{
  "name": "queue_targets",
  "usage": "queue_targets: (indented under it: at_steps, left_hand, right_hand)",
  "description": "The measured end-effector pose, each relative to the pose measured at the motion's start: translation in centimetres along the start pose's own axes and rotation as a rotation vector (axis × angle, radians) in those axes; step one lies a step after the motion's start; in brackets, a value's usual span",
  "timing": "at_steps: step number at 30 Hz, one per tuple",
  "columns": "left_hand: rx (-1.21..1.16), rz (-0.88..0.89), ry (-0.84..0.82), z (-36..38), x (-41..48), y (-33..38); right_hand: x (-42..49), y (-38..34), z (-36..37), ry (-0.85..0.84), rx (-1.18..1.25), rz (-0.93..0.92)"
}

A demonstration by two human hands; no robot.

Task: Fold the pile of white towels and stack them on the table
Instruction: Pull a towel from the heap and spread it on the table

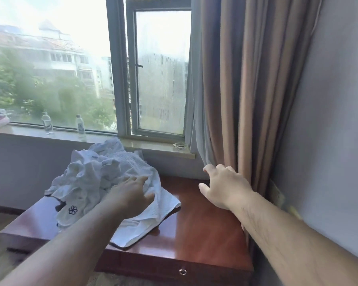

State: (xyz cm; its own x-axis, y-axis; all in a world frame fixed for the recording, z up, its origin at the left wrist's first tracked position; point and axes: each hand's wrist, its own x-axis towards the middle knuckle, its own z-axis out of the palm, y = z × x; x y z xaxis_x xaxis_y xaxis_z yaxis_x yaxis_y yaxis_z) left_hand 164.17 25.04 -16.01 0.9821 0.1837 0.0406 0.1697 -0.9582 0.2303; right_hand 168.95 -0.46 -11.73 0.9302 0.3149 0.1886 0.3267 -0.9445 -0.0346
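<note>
The hands are apart: the left hand (130, 195) lies palm down on the near right slope of the pile of white towels (103, 178), fingers spread and only lightly bent, pressing or resting on the cloth rather than clearly pinching it, while the right hand (223, 186) hovers off to the side with relaxed, loosely spread fingers, holding nothing, its knuckles close to the curtain (246, 89); whether it brushes the fabric cannot be told. The pile sits crumpled on the counter (203, 230), directly under and ahead of the left hand and well to the left of the right hand, so the left is plainly the nearer one. The heap runs roughly from the near-right, where a flat waffle-weave towel edge (165, 205) spills toward the person just below the left wrist, back toward the far-left, where it rises against the windowsill (157, 146). A small cloth with a dark flower emblem (73, 209) lies at the heap's near-left side, left of the left forearm. Both forearms reach forward, the left angled inward over the pile, the right stretched straighter above bare wood. No folding appears to have begun; the likely first step is lifting one towel free, and the right hand would have to cross leftward to help. Further out, left of the hands, two bottles (80, 125) stand on the sill, and a glass ashtray (180, 145) sits beyond the right hand.
</note>
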Motion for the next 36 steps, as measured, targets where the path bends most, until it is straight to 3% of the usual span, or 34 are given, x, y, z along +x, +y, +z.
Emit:
queue_targets:
  at_steps: [6,16,21,31,36]
  left_hand:
    - [0.054,-0.116,0.019,1.8,8.2,-1.6]
    - [-0.074,-0.259,0.077,2.5,22.2,-0.3]
    - [-0.28,-0.376,0.198,4.3,22.7,-0.8]
    - [-0.225,-0.414,0.288,4.7,24.3,-4.8]
    - [-0.216,-0.448,0.249,6.6,29.2,-6.7]
  right_hand:
    - [10.9,1.3,3.6,0.054,0.007,-0.021]
    - [27.8,5.9,6.9,-0.085,0.136,-0.164]
    - [30.4,6.0,11.3,-0.139,0.194,-0.179]
    - [35.1,1.9,14.8,-0.138,0.402,-0.215]
    - [37.8,0.2,16.7,-0.151,0.355,-0.196]
